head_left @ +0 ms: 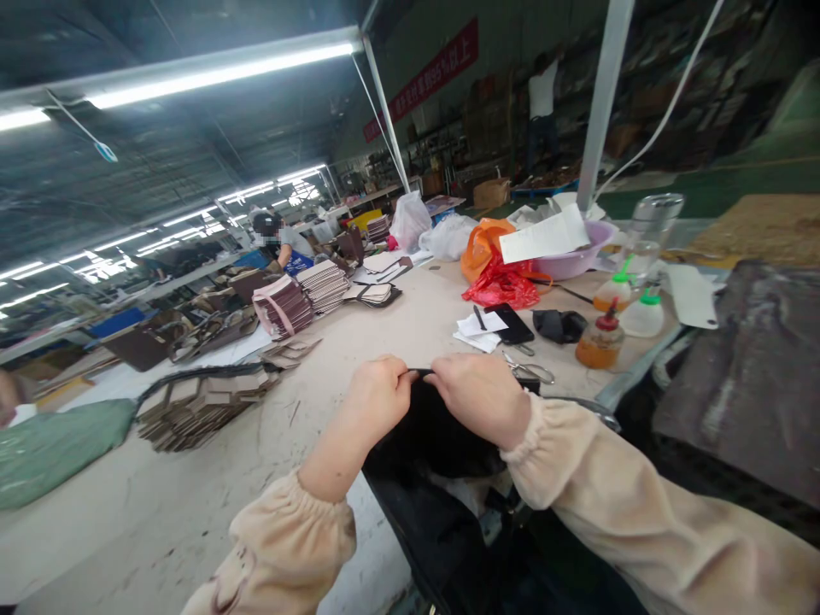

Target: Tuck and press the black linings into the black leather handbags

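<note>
A red banner [424,84] reads "95%以上" after less legible characters.

The cloth [442,521] is black, the sleeves [602,470] plain cream, the table [416,316] pale beige with dark flecks. One bag [476,252] is orange, another bag [509,284] red, the basin [573,263] lilac, the sack [64,453] green. The bottle [599,348] is amber with a red cap [606,321]. The banner [429,73] is red with pale characters.

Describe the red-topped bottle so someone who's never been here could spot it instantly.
On the pale table, look past the right hand toward the table's right edge. Beside a crumpled black item stands a squat bottle of amber liquid. Its red top sets it apart from the two green-topped bottles next to it.
</note>
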A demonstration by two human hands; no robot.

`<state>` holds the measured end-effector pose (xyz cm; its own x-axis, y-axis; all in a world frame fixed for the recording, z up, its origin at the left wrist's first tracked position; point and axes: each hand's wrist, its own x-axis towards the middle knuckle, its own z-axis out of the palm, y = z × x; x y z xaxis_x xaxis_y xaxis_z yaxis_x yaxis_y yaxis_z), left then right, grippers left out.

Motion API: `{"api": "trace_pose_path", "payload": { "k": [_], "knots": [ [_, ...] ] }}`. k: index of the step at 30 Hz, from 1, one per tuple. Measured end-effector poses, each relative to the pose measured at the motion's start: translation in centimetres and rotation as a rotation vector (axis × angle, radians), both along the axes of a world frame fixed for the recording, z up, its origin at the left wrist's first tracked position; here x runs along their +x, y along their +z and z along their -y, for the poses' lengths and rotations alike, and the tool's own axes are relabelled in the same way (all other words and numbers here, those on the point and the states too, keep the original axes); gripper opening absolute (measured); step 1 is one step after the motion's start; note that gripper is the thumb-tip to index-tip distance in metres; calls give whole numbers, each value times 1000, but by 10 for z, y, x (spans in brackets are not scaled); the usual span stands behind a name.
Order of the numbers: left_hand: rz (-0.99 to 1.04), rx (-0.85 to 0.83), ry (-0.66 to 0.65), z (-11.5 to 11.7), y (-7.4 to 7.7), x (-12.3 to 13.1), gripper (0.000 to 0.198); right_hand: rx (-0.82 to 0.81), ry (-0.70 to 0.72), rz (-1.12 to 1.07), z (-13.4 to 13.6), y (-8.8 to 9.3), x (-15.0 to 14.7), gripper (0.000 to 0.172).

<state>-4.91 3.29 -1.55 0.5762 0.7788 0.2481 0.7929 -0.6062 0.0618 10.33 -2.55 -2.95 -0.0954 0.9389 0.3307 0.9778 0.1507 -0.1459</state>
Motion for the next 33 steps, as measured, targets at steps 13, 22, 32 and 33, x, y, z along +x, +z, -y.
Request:
{"api": "trace_pose_path", "payload": {
  "k": [13,22,32,33],
  "knots": [
    [55,-209,-36,3,13,-12,19,-90,18,106,-2,9,25,39],
    [85,-166,-244,5,9,13,22,-238,130,208,15,28,54,36],
    [68,-85,-198,2,3,32,29,-238,175,80,24,18,71,42],
    [62,-77,-182,0,2,34,30,-242,178,69,23,18,71,41]
  ]
}}
